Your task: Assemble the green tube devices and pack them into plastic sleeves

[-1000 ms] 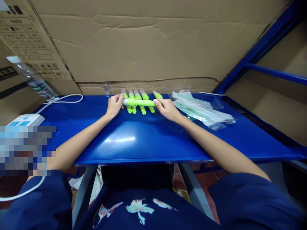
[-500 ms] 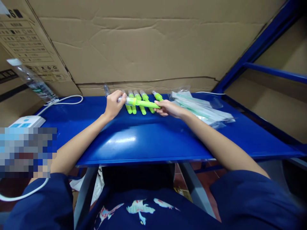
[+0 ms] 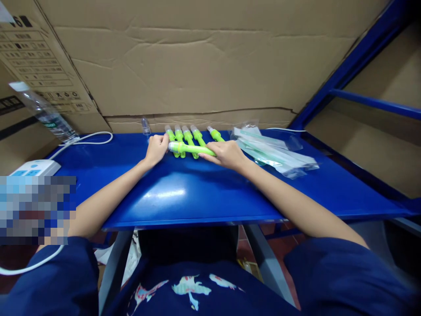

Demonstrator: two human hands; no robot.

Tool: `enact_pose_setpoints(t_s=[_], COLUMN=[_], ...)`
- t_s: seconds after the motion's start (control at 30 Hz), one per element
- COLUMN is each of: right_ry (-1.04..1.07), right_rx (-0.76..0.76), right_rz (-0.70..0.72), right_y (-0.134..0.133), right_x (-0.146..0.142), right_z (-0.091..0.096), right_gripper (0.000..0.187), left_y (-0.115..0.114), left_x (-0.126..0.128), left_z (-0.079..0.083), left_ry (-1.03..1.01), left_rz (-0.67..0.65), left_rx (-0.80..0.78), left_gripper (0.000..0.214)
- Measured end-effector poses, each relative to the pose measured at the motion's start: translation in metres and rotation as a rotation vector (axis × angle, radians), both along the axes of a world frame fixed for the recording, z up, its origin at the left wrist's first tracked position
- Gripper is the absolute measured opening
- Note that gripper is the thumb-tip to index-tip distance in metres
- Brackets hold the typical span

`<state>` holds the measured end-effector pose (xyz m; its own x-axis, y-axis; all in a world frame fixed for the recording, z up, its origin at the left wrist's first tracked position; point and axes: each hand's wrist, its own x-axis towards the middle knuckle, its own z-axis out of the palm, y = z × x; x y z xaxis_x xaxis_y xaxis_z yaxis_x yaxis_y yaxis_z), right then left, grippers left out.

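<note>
A lime-green pen-shaped tool (image 3: 190, 149) with a clear tip lies crosswise between my two hands, low over the blue table (image 3: 184, 188). My left hand (image 3: 157, 148) is closed round its clear-tipped left end. My right hand (image 3: 226, 154) is closed on its right end. Just behind it, several matching green tools (image 3: 186, 136) lie side by side in a row, tips pointing away from me. One more green tool (image 3: 214, 133) lies a little to the right of the row.
A pile of clear plastic sleeves (image 3: 272, 151) lies right of my right hand. A small clear cap (image 3: 145, 126) stands at the back. A plastic bottle (image 3: 42, 112), a white cable (image 3: 86, 139) and a white power strip (image 3: 34, 167) are at left. Cardboard (image 3: 197, 66) walls the back.
Both hands have brought the crosswise green tool down and slightly toward me, from a raised tilt to lying level in front of the row.
</note>
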<state>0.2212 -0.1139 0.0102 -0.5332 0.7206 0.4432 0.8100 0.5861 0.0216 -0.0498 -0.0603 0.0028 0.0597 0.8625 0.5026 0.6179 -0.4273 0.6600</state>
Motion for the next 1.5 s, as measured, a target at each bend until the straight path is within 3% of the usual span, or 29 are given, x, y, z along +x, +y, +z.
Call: enact_pose_setpoints(t_s=[0.17, 0.27, 0.33, 0.47, 0.6, 0.73, 0.83, 1.03, 1.3, 1.4, 1.5], right_ry=[0.196, 0.337, 0.369, 0.362, 0.324, 0.185, 0.112, 0.100, -0.002, -0.032, -0.008], right_rx=[-0.193, -0.318, -0.321, -0.176, -0.012, 0.071, 0.043, -0.101, -0.271, -0.266, -0.196], right_rz=[0.045, 0.113, 0.101, -0.046, -0.310, -0.524, -0.589, -0.589, -0.426, -0.364, -0.397], right_y=[0.007, 0.007, 0.007, 0.010, 0.017, 0.022, 0.024, 0.019, 0.014, 0.015, 0.017], right_x=[0.000, -0.004, -0.005, 0.003, 0.018, 0.027, 0.024, 0.005, -0.009, -0.007, -0.001], right_z=[-0.005, -0.005, -0.002, 0.009, 0.017, 0.016, 0.010, 0.001, -0.011, -0.012, -0.006], right_gripper=[0.052, 0.053, 0.051, 0.047, 0.048, 0.053, 0.060, 0.052, 0.045, 0.043, 0.042], left_y=[-0.003, -0.001, 0.004, 0.022, 0.040, 0.043, 0.043, 0.053, 0.069, 0.075, 0.079], left_x=[-0.005, -0.006, -0.008, -0.019, -0.042, -0.057, -0.061, -0.069, -0.076, -0.078, -0.078], left_z=[0.000, 0.002, 0.002, -0.002, -0.010, -0.013, -0.013, -0.014, -0.005, -0.007, -0.010], left_ry=[0.022, 0.054, 0.072, 0.061, 0.140, 0.285, 0.367, 0.459, 0.521, 0.626, 0.696], left_rz=[0.003, -0.008, -0.038, -0.011, 0.174, 0.268, 0.283, 0.310, 0.308, 0.277, 0.270], left_rx=[0.220, 0.211, 0.196, 0.245, 0.098, -0.050, -0.110, -0.260, -0.240, -0.176, -0.144], left_gripper=[0.057, 0.057, 0.055, 0.044, 0.031, 0.040, 0.050, 0.069, 0.072, 0.068, 0.066])
